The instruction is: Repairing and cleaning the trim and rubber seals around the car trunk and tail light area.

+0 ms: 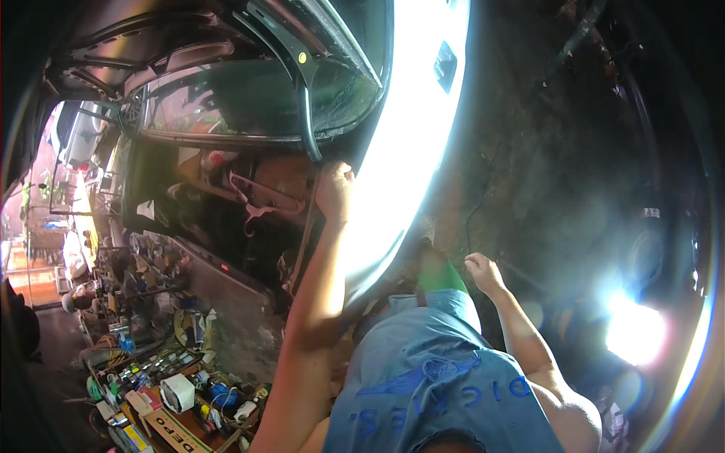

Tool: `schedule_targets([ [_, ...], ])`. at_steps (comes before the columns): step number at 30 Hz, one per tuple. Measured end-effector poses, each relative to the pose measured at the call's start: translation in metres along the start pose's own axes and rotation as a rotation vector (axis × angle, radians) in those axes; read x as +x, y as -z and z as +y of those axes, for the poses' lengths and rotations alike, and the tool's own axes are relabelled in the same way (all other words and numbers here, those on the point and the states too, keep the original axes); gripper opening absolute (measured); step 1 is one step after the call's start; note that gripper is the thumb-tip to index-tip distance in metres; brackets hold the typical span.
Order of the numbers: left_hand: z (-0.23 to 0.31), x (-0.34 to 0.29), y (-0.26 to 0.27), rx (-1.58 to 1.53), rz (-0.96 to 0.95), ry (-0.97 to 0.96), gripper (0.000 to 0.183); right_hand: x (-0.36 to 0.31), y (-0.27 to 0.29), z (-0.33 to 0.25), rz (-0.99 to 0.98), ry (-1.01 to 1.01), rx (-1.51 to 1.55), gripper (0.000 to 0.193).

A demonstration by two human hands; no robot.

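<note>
My left hand (pixel 334 195) is raised at the rim of an opened car trunk (pixel 189 204), just under a dark curved hinge arm (pixel 304 98). Its fingers are curled in; what they grip, if anything, is hidden. Beside that hand runs the car's side panel (pixel 400 136), glaring white in the light. A pink hanger-like piece (pixel 264 200) lies inside the trunk, left of the hand. Low at my right side, apart from the car, my right hand (pixel 483 273) is loosely closed, and nothing shows in it.
The raised lid (pixel 143 60) hangs above the rear window (pixel 249 98). At the lower left stands a cluttered bench with a cardboard box (pixel 174 432), a white part (pixel 178 392) and several tools. A bright lamp (pixel 636 330) shines at the right over dark ground.
</note>
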State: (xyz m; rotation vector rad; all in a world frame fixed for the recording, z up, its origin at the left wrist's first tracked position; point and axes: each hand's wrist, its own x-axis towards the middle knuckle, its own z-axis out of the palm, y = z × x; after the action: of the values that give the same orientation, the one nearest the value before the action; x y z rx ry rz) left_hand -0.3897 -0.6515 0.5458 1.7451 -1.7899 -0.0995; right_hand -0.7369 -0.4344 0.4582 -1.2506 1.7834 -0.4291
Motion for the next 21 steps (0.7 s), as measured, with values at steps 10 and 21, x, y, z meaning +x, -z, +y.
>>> schedule_targets([
  [10,0.004,-0.002,0.012,0.000,-0.057,0.015,0.009,-0.003,0.000,-0.009,0.052,0.029,-0.055,0.026],
  [21,-0.003,-0.011,0.021,-0.018,-0.100,0.140,0.008,-0.009,0.003,0.008,0.036,0.013,-0.087,0.026],
])
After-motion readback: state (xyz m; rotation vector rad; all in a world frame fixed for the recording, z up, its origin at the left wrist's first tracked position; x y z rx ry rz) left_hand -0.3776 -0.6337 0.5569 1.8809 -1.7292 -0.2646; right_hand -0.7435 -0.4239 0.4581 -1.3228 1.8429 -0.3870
